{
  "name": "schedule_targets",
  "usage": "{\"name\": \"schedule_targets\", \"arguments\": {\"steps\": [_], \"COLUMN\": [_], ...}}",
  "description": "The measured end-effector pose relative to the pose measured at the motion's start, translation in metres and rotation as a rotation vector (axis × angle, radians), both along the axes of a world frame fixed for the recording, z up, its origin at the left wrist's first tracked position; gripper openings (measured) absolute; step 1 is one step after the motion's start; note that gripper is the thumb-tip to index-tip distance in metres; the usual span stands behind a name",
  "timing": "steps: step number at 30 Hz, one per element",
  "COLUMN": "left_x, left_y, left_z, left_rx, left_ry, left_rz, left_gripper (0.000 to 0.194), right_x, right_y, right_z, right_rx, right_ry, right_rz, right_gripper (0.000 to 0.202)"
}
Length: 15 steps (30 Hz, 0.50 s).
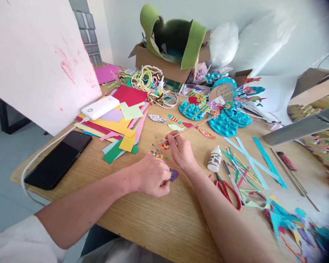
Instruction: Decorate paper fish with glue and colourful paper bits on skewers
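Note:
My left hand point(152, 176) is closed low over the wooden table, next to a small purple paper piece point(174, 175) that it partly covers. What its fingers hold, if anything, is hidden. My right hand point(181, 149) pinches a thin wooden stick point(193, 126), whose lower end points at small coloured paper bits point(157, 155) on the table. The stick's far end reaches toward the blue egg-carton pieces. Several decorated paper fish point(207, 133) lie just beyond my right hand. A white glue bottle point(214, 159) lies tilted right of that hand.
Coloured paper sheets point(112, 120), a white power bank point(100, 107) and a black phone point(59, 159) lie left. Red-handled scissors point(228, 191), paper strips point(240, 166) and a grey cylinder point(301, 126) are right. A cardboard box point(159, 65) and blue egg-carton pieces point(223, 123) are behind.

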State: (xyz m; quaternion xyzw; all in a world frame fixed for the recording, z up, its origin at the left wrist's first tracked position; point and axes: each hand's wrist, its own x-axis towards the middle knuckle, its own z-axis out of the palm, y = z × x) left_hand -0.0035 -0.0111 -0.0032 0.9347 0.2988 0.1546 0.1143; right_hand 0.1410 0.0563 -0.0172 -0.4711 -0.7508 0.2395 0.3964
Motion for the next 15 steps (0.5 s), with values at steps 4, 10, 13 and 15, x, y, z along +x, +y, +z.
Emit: {"name": "schedule_targets", "arguments": {"steps": [4, 10, 13, 15], "left_x": [0.000, -0.002, -0.002, -0.003], "left_y": [0.001, 0.005, 0.007, 0.008], "left_z": [0.000, -0.003, -0.004, -0.004], "left_rx": [-0.029, -0.102, -0.138, -0.143], "left_ry": [-0.014, -0.074, -0.103, -0.117], "left_rz": [-0.013, -0.030, -0.058, -0.073], "left_gripper": [0.010, 0.012, 0.012, 0.012], "right_x": [0.013, 0.044, 0.052, 0.054], "right_y": [-0.016, -0.064, -0.077, -0.079], "right_z": [0.014, 0.014, 0.005, 0.000], "right_rx": [-0.075, -0.079, -0.069, -0.045], "right_ry": [0.152, 0.268, 0.294, 0.263], "right_rz": [-0.030, -0.129, -0.125, -0.080], "right_gripper": [0.028, 0.029, 0.029, 0.029]}}
